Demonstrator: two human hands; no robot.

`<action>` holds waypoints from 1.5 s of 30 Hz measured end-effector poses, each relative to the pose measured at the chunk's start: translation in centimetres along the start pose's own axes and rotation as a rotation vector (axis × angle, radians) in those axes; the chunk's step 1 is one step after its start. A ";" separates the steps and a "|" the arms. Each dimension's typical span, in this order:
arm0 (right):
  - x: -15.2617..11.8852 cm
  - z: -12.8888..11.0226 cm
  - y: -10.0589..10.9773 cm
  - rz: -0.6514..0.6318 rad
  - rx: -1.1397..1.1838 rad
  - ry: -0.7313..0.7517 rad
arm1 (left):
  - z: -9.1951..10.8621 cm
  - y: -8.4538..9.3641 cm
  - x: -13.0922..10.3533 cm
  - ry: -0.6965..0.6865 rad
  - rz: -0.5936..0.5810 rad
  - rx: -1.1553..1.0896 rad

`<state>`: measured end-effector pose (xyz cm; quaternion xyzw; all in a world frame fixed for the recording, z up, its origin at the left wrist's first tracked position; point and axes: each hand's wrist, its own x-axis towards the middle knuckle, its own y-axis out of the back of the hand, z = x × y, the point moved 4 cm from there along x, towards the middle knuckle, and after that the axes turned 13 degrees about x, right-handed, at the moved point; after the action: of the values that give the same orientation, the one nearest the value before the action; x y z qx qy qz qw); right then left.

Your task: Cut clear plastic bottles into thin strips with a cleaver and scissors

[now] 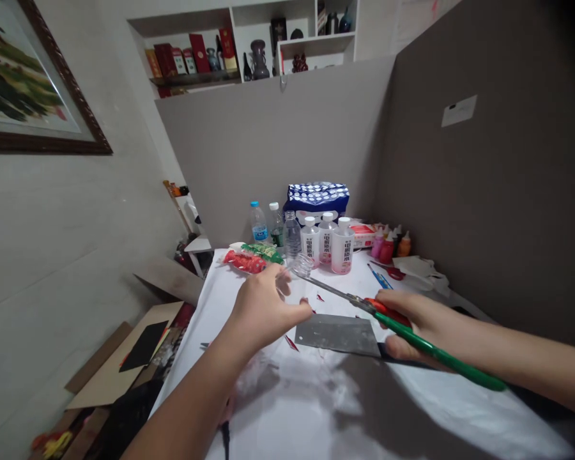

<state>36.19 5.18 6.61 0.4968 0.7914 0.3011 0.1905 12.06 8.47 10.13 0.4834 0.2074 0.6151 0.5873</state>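
Left hand (271, 306) is grasping a clear plastic piece (301, 263), with thumb and fingers curling round it; exact contact is hard to read through the transparent wall. Ribbed end is sitting up at the fingertips, above the table, near centre. Right hand (405, 326) is gripping the shears (357, 300), handles spreading apart, green one running back across the forearm. Thin blade is reaching over to the plastic's ribbed end; can't tell whether it's biting or just touching.

Step in hand, my read: trimming the plastic near that end. Next move is calling for a steady left grip, fingertips out of the blade line, and closing the handles without the slick wall slipping or buckling.

Main obstacle: a cleaver (338, 333) is lying right under the work, its dark handle passing close by the right fingers; can't tell if they're touching it. I'd be wanting it moved. Red scraps (291, 343) are lying beside it, and crumpled clear film (259, 370) is bunching by the left forearm.

Further out on the white table (287, 421): three labelled bottles (342, 250) are standing just behind the plastic, crowding the blade's far side, with an uncapped clear bottle (292, 235) next to them. Red packet (243, 260) is lying beyond the left hand. Small paint bottles (404, 244) are clustering back right, blue dotted package (316, 198) is sitting at the rear, grey partition (278, 140) is closing off the back.
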 end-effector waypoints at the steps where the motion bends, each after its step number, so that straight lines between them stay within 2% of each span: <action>1: -0.5 0.4 -0.7 -0.010 0.109 0.045 | 0.2 0.3 0.0 -0.021 -0.023 -0.062; 3: -1.3 0.8 -1.9 -0.001 0.325 0.138 | 0.1 1.3 0.1 -0.007 -0.039 -0.208; 5: -1.9 0.9 -2.4 0.068 0.479 0.199 | 0.0 2.3 0.2 0.006 -0.060 -0.378; 7: -1.9 1.0 -2.3 0.169 0.512 0.172 | 0.4 2.6 0.1 -0.063 -0.210 -0.553; 9: -1.3 1.3 -1.8 0.246 0.405 0.077 | 1.1 2.5 -0.2 -0.126 -0.364 -0.669; 11: 0.0 1.9 -1.4 0.246 0.213 -0.020 | 1.5 2.2 -0.6 -0.146 -0.461 -0.716; 14: 2.5 4.0 -1.0 0.218 -0.001 -0.111 | 1.6 1.8 -0.8 -0.156 -0.515 -0.744; 18: 5.6 7.4 -0.3 0.250 -0.112 -0.169 | 1.4 1.2 -0.9 -0.162 -0.579 -0.871; 22: 7.6 8.7 0.5 0.253 -0.166 -0.156 | 1.8 0.6 -1.1 -0.211 -0.673 -0.997; 25: 7.9 7.0 1.1 0.305 -0.137 -0.072 | 2.0 -0.1 -1.2 -0.179 -0.745 -1.048; 29: 6.2 0.9 1.0 0.353 0.034 0.165 | 2.2 -1.9 -1.5 -0.093 -0.916 -1.133; 30: 5.6 -0.9 0.7 0.308 0.119 0.247 | 2.3 -2.4 -1.6 -0.081 -0.962 -1.156; 32: 4.1 -4.4 0.1 0.140 0.482 0.466 | 2.4 -3.2 -1.8 -0.085 -1.029 -1.181; 34: 3.1 -6.6 -0.7 -0.040 0.638 0.489 | 2.6 -3.7 -2.0 -0.150 -1.066 -1.163; 37: 2.6 -7.5 -1.8 -0.212 0.665 0.386 | 2.9 -3.8 -2.1 -0.296 -1.103 -1.060; 39: 2.9 -7.1 -1.9 -0.203 0.679 0.359 | 2.8 -3.8 -2.0 -0.315 -1.080 -0.987; 41: 3.5 -6.4 -1.6 -0.106 0.710 0.364 | 2.6 -3.8 -1.7 -0.243 -0.994 -0.918; 45: 4.3 -4.5 -0.8 0.160 0.671 0.300 | 1.7 -3.7 -1.2 -0.050 -0.734 -0.687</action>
<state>31.06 7.53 9.43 0.5421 0.8239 0.1081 -0.1249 15.23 7.66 7.48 0.1719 0.1353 0.3889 0.8949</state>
